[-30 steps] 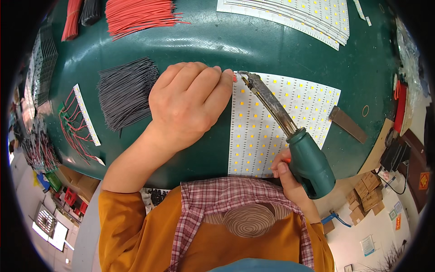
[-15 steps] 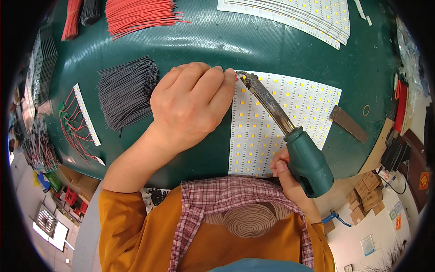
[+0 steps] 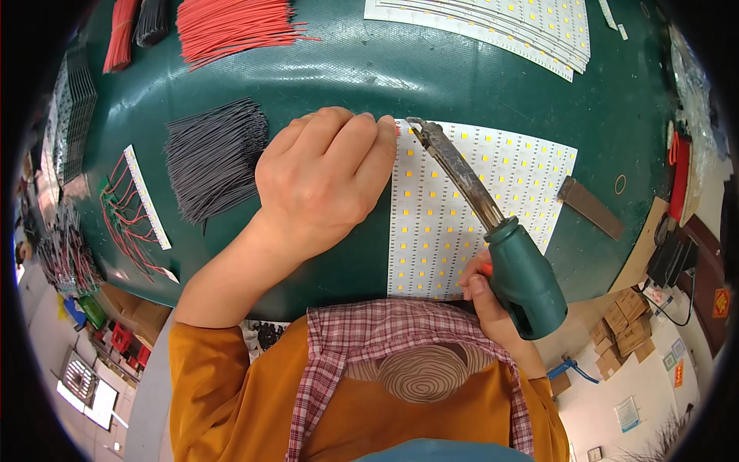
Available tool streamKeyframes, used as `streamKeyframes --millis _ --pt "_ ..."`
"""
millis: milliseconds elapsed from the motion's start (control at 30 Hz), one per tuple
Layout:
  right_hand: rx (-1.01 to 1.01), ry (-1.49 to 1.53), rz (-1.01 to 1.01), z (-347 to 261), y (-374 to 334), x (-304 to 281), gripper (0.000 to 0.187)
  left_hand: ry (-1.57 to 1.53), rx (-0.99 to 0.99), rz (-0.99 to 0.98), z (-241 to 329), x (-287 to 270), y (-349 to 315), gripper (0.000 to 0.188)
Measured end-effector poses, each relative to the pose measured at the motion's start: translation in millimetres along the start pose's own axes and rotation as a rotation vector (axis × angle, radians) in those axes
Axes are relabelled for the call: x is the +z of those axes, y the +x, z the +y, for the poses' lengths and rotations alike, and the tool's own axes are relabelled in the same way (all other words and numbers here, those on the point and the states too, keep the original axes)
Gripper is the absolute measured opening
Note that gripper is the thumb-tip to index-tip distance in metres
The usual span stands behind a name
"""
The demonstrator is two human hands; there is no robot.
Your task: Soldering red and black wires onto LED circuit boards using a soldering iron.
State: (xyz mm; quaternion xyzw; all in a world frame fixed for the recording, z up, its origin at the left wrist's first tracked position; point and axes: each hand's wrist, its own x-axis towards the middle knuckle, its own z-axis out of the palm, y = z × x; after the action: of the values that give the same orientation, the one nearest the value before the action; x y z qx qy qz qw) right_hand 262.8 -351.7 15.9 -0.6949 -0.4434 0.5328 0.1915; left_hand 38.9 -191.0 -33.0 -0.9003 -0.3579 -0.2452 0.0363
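Note:
My left hand (image 3: pixel 327 181) is closed in a pinch at the upper left corner of a white LED board (image 3: pixel 462 208) dotted with yellow chips. A bit of red wire (image 3: pixel 398 130) shows by its fingertips, and the fingers hide the rest. In my right hand (image 3: pixel 491 296) is a soldering iron (image 3: pixel 527 269) with a thick green handle and a dark, crusted barrel. Its bent tip hangs over the board's top left edge, just right of the pinching fingers. An orange-red part shows between the right fingers and the handle.
Left of my hand lies a pile of black wires (image 3: pixel 215 158). Behind are red wires (image 3: pixel 235 31) and a stack of LED boards (image 3: pixel 493 31). A narrow strip with red wires (image 3: pixel 146 196) lies far left, and a brown bar (image 3: pixel 591 208) touches the board's right side.
The soldering iron's tip has shifted slightly right, away from the left fingertips. My left hand keeps its pinch at the board's corner. The whole view has moved a little.

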Motion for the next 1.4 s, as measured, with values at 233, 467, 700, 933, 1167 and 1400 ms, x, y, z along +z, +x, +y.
streamKeyframes --millis 233,467,700,933,1167,1400 --pt "0.001 0.014 0.044 -0.9 0.4 3.2 0.015 0.009 -0.007 -0.022 2.8 -1.9 0.9 0.027" --pt "-0.013 0.108 0.052 4.4 -2.1 5.3 0.011 -0.045 -0.043 -0.022 -0.1 2.3 1.5 0.019" --pt "-0.170 0.216 -0.012 18.1 -4.3 7.8 0.032 -0.059 -0.048 -0.002 -2.6 6.1 -0.3 0.016" --pt "-0.142 0.263 -0.010 14.0 -3.0 4.4 0.033 -0.066 -0.038 0.006 -1.9 9.4 1.3 0.016" --pt "-0.168 0.253 -0.004 10.1 -1.3 6.7 0.028 -0.124 -0.102 -0.117 -3.8 -4.2 3.5 0.017" --pt "-0.022 0.526 0.314 1.0 -0.3 7.2 0.031 -0.125 -0.101 0.057 8.6 15.9 1.2 0.008"
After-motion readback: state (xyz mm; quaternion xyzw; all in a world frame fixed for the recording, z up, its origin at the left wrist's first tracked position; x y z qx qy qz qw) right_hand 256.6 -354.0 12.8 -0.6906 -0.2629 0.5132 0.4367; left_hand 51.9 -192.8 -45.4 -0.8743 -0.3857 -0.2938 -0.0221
